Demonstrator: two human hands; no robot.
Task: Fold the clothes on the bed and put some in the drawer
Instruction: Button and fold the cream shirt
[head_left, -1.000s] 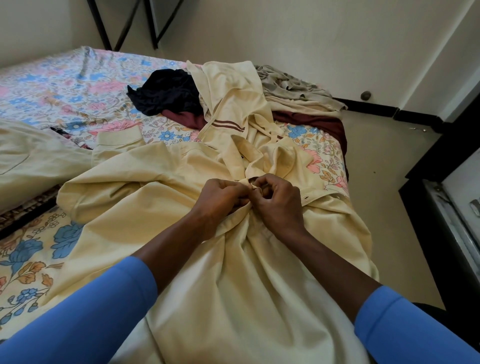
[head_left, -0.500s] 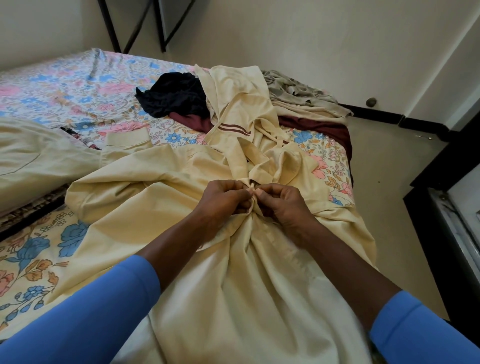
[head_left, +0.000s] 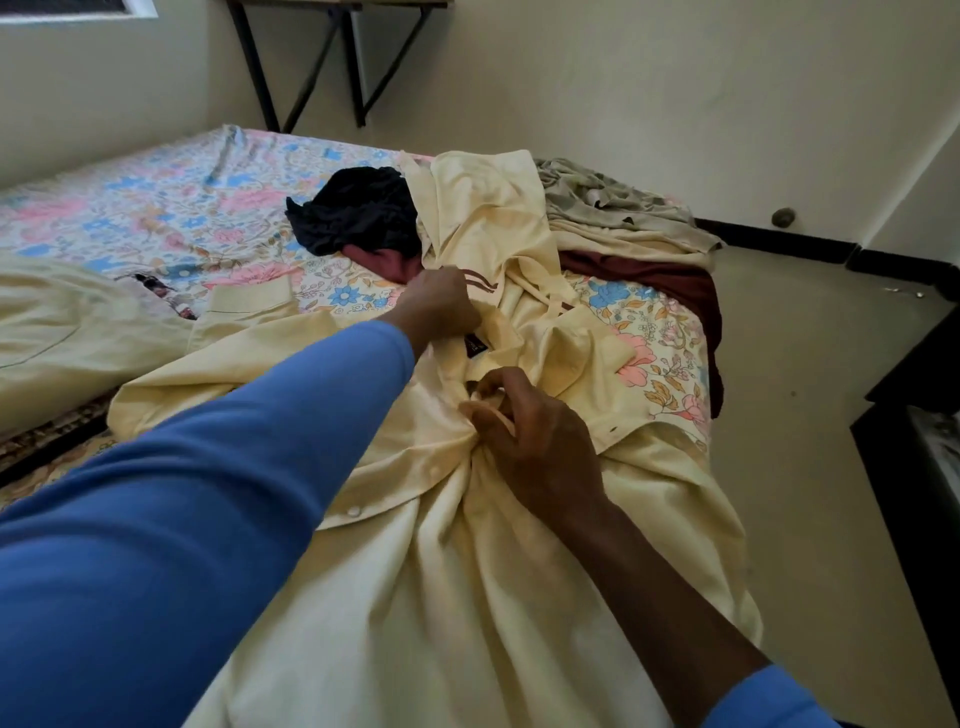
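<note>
Judging by the layout, the pale yellow buttoned cotton shirt (head_left: 441, 597) is being squared up before folding. The next move likely calls for drawing its collar flat toward twelve o'clock. It sprawls front-up on the floral-sheeted bed (head_left: 171, 208), beneath both hands. The right hand (head_left: 524, 431) pinches the bunched placket. The left hand (head_left: 441, 306), apart at eleven o'clock, grips cloth beside the collar.

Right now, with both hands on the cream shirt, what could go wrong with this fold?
1. The right hand pinches the cream shirt into a bunch at the placket; folding from here may set creases.
2. The left hand grips by the collar, where a striped cream garment overlaps; it could get dragged along.
3. The shirt's right side lies at the bed edge and might slide off.
</note>
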